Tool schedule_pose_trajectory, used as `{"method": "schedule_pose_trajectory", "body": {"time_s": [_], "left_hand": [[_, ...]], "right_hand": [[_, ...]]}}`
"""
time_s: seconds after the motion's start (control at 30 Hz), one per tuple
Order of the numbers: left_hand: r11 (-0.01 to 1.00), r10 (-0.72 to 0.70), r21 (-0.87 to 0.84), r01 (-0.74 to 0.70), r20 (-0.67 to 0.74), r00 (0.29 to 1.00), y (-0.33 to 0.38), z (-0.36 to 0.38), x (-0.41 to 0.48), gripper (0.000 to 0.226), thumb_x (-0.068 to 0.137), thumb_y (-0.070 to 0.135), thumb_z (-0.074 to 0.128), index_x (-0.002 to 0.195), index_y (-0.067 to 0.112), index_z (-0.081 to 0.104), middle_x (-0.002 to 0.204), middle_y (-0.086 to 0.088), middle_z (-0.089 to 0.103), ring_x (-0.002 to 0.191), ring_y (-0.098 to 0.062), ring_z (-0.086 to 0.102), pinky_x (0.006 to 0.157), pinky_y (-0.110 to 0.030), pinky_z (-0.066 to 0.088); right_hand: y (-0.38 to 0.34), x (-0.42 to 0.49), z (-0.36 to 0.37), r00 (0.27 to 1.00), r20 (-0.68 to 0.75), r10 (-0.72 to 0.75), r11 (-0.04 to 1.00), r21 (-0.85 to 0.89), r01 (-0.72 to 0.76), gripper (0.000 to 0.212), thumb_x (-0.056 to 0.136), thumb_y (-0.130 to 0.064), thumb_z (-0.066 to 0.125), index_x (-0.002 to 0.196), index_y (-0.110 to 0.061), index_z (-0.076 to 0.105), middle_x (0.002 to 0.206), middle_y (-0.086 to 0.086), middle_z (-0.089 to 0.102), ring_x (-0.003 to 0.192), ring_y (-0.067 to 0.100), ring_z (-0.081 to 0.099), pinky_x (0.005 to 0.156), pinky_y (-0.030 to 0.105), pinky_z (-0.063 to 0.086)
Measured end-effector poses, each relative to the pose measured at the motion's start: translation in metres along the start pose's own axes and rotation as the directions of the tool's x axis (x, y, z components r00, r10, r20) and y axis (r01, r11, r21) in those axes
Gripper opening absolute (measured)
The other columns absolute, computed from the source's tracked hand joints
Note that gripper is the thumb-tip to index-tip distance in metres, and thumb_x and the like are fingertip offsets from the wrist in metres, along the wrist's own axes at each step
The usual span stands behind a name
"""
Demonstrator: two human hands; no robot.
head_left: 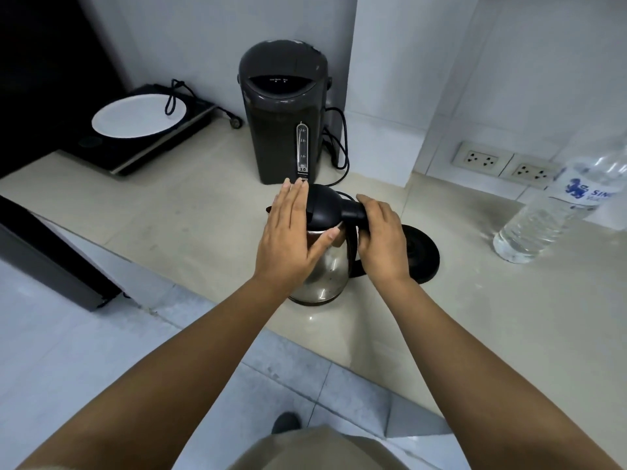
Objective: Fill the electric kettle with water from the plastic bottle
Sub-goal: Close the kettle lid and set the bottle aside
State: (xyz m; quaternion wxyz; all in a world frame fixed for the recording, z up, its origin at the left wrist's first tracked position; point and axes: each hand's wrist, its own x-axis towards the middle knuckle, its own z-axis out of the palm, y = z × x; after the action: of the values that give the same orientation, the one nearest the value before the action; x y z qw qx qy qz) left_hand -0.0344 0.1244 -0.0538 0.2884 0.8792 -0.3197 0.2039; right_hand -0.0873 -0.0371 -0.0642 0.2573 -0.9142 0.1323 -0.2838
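Kettle [325, 259], one, stands on our counter [203, 212]. Left hand [288, 239] lies flat, fingers spread, against it; right hand [381, 239] grasps its handle. One bottle [556, 205] stands apart, right.

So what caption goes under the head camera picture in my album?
Two hands, left hand and right hand, hold the steel kettle on the counter, water bottle waiting nearby.

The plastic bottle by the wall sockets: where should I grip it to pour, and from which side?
Grip the plastic bottle around its mid-body, just below the label, with the right hand, coming from the left, its open side. It stands upright on the counter, right of the kettle; its top is out of frame.
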Motion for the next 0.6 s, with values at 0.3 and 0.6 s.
{"method": "schedule_pose_trajectory", "body": {"time_s": [0.3, 0.6], "left_hand": [[0.999, 0.026, -0.032, -0.025, 0.022, 0.999, -0.008, -0.001, 0.003, 0.086, 0.094, 0.066, 0.029, 0.151, 0.002, 0.026, 0.158, -0.011, 0.028, 0.149, -0.021, 0.015, 0.121, -0.036, 0.017], [0.998, 0.041, -0.055, -0.037, 0.073, 0.996, -0.014, -0.003, 0.006, 0.090, 0.092, 0.070, 0.022, 0.151, 0.003, 0.023, 0.159, -0.011, 0.025, 0.150, -0.021, 0.012, 0.121, -0.038, 0.017]], "right_hand": [[-0.001, 0.000, -0.003, 0.998, 0.034, 0.059, 0.998, 0.023, -0.060, 0.072, 0.082, 0.000, 0.057, 0.145, -0.028, 0.037, 0.134, 0.003, 0.055, 0.119, 0.023, 0.053, 0.102, 0.035, 0.044], [-0.011, 0.005, 0.004, 0.980, -0.021, 0.200, 0.972, 0.129, -0.196, 0.041, 0.073, 0.006, 0.054, 0.106, -0.018, 0.059, 0.098, 0.005, 0.061, 0.093, 0.024, 0.057, 0.083, 0.042, 0.048]]}}
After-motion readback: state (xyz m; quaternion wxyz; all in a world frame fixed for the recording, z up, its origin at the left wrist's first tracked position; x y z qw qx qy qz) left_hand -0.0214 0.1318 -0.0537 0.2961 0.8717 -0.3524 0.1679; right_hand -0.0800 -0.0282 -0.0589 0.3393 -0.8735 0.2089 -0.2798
